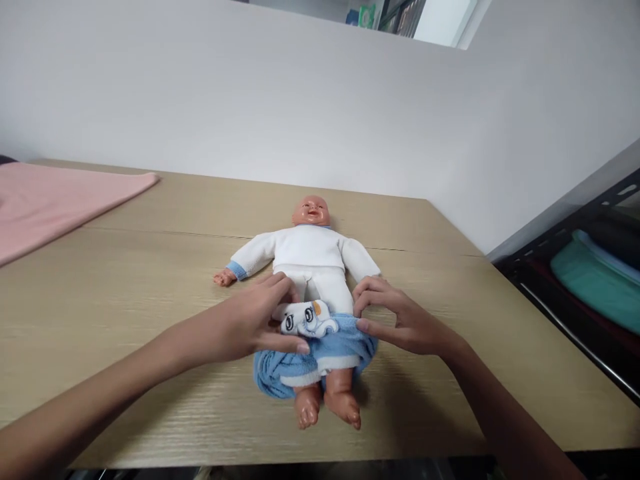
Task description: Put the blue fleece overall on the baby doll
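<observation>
A baby doll [311, 248] lies on its back, feet toward me, in a white top with blue cuffs. Blue pants [345, 341] with white hems are bunched around its lower legs, and a white patch with embroidered eyes shows on their front. My left hand [250, 317] is closed on the waist of the pants beside that patch, its thumb stretched along the front. On the other side, my right hand [395, 313] pinches the upper edge of the blue cloth between thumb and fingers. Both bare feet of the doll stick out below the hems.
The doll rests on a light wooden table [150, 300]. A pink cloth [65, 200] lies at the far left. Behind the table stands a white wall [250, 100]. To the right, a dark metal rack [560, 260] holds folded green fabric [595, 280].
</observation>
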A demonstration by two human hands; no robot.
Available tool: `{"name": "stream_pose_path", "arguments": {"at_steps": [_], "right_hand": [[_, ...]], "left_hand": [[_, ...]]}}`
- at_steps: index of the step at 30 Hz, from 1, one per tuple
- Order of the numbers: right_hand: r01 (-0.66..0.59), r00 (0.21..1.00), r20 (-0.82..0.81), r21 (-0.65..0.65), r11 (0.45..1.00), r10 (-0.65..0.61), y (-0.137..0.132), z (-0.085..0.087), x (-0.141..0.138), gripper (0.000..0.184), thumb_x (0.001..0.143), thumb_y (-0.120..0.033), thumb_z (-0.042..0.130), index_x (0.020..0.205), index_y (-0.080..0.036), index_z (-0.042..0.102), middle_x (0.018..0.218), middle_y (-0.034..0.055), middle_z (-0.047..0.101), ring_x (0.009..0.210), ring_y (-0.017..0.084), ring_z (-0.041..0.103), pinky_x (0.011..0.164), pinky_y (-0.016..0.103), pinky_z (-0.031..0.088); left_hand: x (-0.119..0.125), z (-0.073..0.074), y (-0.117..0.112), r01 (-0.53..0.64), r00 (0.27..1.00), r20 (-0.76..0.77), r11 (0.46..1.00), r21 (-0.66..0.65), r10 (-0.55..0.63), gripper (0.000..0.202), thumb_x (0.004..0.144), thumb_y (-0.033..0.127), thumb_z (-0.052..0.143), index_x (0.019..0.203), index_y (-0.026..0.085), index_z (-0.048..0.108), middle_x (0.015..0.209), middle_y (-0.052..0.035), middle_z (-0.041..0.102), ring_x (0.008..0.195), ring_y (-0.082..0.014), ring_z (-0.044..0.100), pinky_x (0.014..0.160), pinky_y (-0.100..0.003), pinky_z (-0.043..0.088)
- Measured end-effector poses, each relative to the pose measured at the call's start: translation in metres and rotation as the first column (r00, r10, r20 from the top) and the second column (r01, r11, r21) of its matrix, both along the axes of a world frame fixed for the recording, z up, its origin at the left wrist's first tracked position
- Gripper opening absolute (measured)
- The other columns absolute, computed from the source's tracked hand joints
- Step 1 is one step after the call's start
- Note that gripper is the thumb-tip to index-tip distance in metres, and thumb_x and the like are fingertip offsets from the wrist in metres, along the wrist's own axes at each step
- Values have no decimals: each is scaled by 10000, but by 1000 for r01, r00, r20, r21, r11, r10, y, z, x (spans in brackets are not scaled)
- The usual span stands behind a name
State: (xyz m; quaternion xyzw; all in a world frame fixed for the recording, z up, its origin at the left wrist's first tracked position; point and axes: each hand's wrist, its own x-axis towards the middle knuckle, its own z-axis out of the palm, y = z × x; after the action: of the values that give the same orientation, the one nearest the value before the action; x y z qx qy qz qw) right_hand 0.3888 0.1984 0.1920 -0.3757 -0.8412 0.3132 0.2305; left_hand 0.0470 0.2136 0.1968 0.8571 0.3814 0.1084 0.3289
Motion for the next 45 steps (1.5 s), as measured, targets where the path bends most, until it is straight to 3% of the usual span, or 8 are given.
{"name": "stream_pose_path", "arguments": {"at_steps": [9,14,18,23,28,33,39,45], "right_hand": [[97,940,-278,-344,934,-200,37,-47,-11,426,1080,-685,654,1059,-261,616,787,-60,494,703,156,459,657,266,426],[85,966,-215,-251,964,-142,39,-57,-12,393,1023,-640,765,1088,-259,699,1002,28,663,935,229,623,895,354,529],[180,932,-316,-27,983,-179,38,-64,-20,290,1058,-556,741,1031,-272,691,1141,83,699,1136,294,665,1070,436,517],[358,830,-416,-114,927,-372,53,-83,-41,275,1074,-554,697,1065,-286,636,908,6,653,864,229,623,785,345,502],[480,757,-446,-116,870,-477,69,-83,-53,282,1062,-537,677,988,-280,591,809,-31,574,762,209,555,730,337,465],[550,793,-399,144,823,-461,65,-75,-51,216,1039,-434,700,928,-272,611,941,20,633,893,235,602,852,372,481],[570,720,-433,-78,818,-543,89,-86,-56,295,1024,-556,693,968,-292,573,795,-38,541,772,222,535,761,343,461],[456,702,-425,-349,819,-572,98,-97,-43,342,902,-582,794,855,-270,662,861,-16,655,894,244,608,901,365,514]], "left_hand": [[-34,-20,8,151,982,141,974,-168,-128,377,1079,516,740,1385,299,704,1580,-52,589,1511,-312,540,1270,-392,476],[-33,-56,3,-65,962,272,981,183,13,438,1136,382,632,1571,361,587,1799,-69,401,1682,-367,317,1399,-560,298],[-20,-78,6,-191,904,418,959,207,90,300,1165,312,487,1435,276,611,1614,-117,583,1511,-327,526,1299,-498,407],[-2,-92,36,-408,787,505,913,-2,353,254,1158,452,492,1146,230,615,1052,-41,669,998,-254,623,927,-370,522],[11,-97,57,-453,645,581,861,-232,496,367,1092,587,612,1117,223,656,975,-16,649,919,-244,602,840,-353,503],[10,-93,50,-534,707,586,842,76,395,248,1050,464,689,1152,239,691,1194,-64,687,1192,-299,595,1083,-411,451],[21,-91,73,-551,626,582,823,-142,519,312,1062,557,614,1042,247,582,896,21,572,866,-226,539,834,-350,459],[16,-93,71,-483,618,584,840,-247,527,386,1007,624,673,1073,243,688,1103,-57,766,1152,-335,666,1033,-419,521]]}}
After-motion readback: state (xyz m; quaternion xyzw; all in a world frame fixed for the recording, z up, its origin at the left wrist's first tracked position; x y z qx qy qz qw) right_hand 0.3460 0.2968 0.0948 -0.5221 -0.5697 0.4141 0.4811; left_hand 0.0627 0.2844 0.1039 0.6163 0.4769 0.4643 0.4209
